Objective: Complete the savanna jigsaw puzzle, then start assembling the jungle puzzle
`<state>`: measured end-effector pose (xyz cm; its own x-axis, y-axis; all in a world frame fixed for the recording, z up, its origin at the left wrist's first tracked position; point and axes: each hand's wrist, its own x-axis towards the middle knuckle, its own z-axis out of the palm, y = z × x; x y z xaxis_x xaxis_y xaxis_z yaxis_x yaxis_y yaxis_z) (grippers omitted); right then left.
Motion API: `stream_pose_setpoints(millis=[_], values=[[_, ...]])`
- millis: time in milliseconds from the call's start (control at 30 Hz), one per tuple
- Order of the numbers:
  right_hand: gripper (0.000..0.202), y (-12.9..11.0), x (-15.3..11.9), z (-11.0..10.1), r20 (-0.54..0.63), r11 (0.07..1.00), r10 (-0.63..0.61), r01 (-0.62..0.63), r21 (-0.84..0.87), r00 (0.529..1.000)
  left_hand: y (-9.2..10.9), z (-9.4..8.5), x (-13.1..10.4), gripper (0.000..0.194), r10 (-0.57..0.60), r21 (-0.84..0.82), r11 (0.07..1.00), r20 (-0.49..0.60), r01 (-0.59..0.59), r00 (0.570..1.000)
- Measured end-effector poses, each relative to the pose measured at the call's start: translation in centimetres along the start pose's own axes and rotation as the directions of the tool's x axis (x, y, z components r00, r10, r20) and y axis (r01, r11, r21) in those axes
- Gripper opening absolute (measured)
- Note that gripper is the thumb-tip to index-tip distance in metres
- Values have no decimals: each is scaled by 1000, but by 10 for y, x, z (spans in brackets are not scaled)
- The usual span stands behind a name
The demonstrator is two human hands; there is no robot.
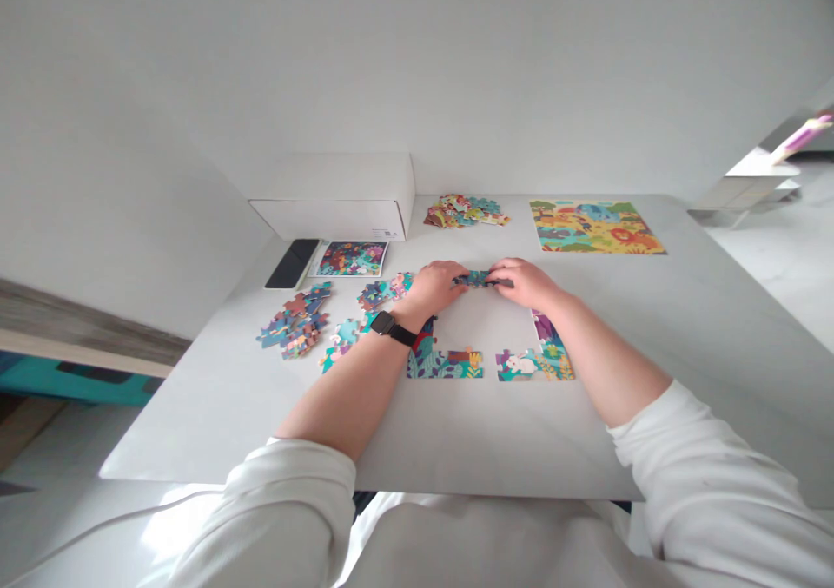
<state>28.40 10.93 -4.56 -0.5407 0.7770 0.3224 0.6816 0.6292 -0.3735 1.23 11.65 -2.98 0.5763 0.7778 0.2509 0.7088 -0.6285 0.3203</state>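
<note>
Both hands meet over a strip of joined jigsaw pieces at the far side of a partly laid puzzle. The fingers of my left hand close on the strip's left end, and my right hand grips its right end. Nearer me lie a joined lower left corner section with dark leaves and a lower right section with a white animal, a gap between them. My forearms hide parts of both sides. Loose puzzle pieces lie left of my watch-wearing wrist.
A pile of blue and brown pieces lies at left. Behind it are a phone and a picture card, before a white box. Another heap of pieces and a finished animal puzzle lie at the back by the wall.
</note>
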Motion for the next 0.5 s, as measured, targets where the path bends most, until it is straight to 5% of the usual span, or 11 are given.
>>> stream_pose_setpoints(millis=[500], values=[[23, 0, 0, -4, -4, 999, -16, 16, -34, 1000, 1, 6, 3, 36, 0, 79, 997, 69, -5, 998]])
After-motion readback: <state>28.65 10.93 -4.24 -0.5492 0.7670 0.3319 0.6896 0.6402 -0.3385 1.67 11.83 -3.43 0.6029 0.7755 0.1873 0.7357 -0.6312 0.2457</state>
